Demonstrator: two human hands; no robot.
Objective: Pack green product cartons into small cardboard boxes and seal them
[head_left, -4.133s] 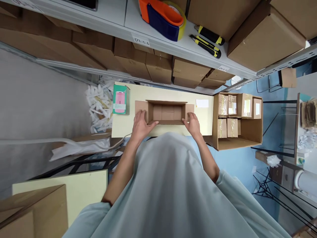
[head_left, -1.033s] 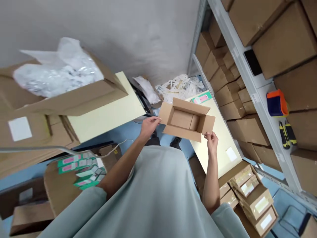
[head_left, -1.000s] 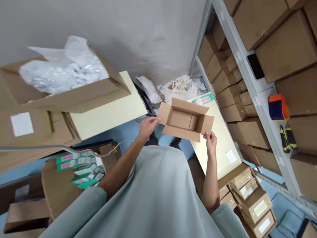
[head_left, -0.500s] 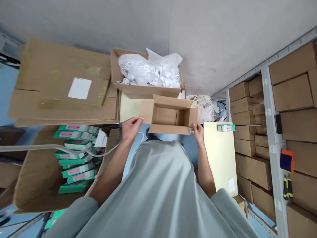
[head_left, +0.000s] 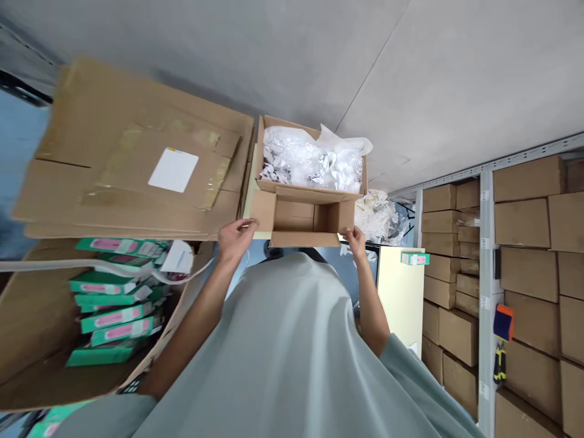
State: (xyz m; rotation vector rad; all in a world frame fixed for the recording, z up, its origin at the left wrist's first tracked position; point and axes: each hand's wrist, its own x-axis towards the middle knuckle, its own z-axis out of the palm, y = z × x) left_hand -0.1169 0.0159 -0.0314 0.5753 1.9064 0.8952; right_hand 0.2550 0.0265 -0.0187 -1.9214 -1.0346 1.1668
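I hold a small open cardboard box in front of me, flaps spread and nothing inside. My left hand grips its left flap, my right hand pinches its lower right corner. Directly behind it stands a bigger open carton of crumpled white plastic bags on a pale yellow table. To my lower left is a large carton with several green-and-pink product boxes.
Flattened cardboard sheets with a white label are stacked at the left. A second pale yellow table carries one green box. Metal shelving full of brown boxes fills the right, with an orange tape dispenser. White scraps lie behind.
I lifted the empty box off the table by the shelving and turned left with it. It now sits in front of the carton of plastic bags, slightly farther away than half a second ago.
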